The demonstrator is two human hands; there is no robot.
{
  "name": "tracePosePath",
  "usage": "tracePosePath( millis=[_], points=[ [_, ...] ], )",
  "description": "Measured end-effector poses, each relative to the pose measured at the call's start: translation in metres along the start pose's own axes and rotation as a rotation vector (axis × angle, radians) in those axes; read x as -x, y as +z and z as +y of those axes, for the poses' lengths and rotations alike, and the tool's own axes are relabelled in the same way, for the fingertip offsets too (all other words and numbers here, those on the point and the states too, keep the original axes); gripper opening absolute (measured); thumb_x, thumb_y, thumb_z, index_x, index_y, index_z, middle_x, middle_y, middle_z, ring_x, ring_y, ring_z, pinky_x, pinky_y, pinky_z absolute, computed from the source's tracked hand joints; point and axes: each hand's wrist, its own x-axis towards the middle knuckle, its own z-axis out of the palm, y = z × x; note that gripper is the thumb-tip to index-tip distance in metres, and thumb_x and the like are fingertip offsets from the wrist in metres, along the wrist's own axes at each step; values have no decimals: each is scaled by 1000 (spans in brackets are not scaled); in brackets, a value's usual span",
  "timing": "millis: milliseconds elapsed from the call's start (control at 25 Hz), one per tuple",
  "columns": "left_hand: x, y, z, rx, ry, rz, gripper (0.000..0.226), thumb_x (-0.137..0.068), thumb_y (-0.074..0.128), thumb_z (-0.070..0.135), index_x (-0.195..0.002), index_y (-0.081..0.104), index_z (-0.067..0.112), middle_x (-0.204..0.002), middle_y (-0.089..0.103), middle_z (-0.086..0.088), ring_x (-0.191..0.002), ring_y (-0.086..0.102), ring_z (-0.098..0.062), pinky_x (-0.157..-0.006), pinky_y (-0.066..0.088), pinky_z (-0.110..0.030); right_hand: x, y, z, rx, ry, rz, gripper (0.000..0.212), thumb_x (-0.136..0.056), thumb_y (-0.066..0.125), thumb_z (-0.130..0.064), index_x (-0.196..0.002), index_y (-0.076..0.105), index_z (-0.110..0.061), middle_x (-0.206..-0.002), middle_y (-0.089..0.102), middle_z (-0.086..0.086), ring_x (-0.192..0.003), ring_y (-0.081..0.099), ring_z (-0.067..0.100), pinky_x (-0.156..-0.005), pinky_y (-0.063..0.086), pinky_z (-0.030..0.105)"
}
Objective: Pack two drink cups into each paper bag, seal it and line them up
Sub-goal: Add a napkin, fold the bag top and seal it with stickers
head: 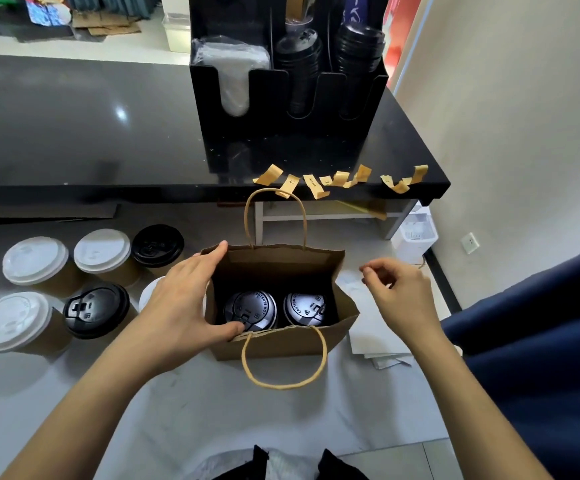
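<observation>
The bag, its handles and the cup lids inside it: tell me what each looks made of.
Paper bag: brown kraft paper by the look, matte, with creased walls and a slightly ragged top edge.
Handles: twisted paper cord, probably; tan with a rope-like twist.
Two lids inside: likely moulded plastic, glossy, with raised lettering catching the light.

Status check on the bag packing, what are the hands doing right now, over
Left hand spread across the paper bag left rim, right hand off it, loosely curled, empty. Two black-lidded cups inside, bag unsealed. Nothing blocking.
</observation>
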Motion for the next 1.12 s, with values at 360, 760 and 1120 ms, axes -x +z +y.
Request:
tracePosePath(
  millis=[360,760,1120],
  points=[
    [2,1,0,4,3,-4,119,-69,90,40,-160,13,33,-161,32,2,-152,19,-19,-123,22,-38,46,46,77,402,270,-256,43,-77,80,-49,-105,56,-26,-107,56,-4,-102,55,23,-86,45,37],
    [3,1,-1,11,5,10,117,-67,91,36,-159,18,33,-159,35,2,-148,25,-19,-122,24,-38,57,51,83,556,169,-178,19,-101,49,-27,-111,61,-16,-112,65,7,-97,59,30,-83,42,38],
    [6,1,-1,20,11,11,114,-69,90,35,-159,19,34,-159,36,2,-147,27,-20,-121,26,-42,45,32,90,494,61,39,22,-93,49,6,-106,51,-12,-85,64,15,-67,38,32,-61,29,37]
  ],
)
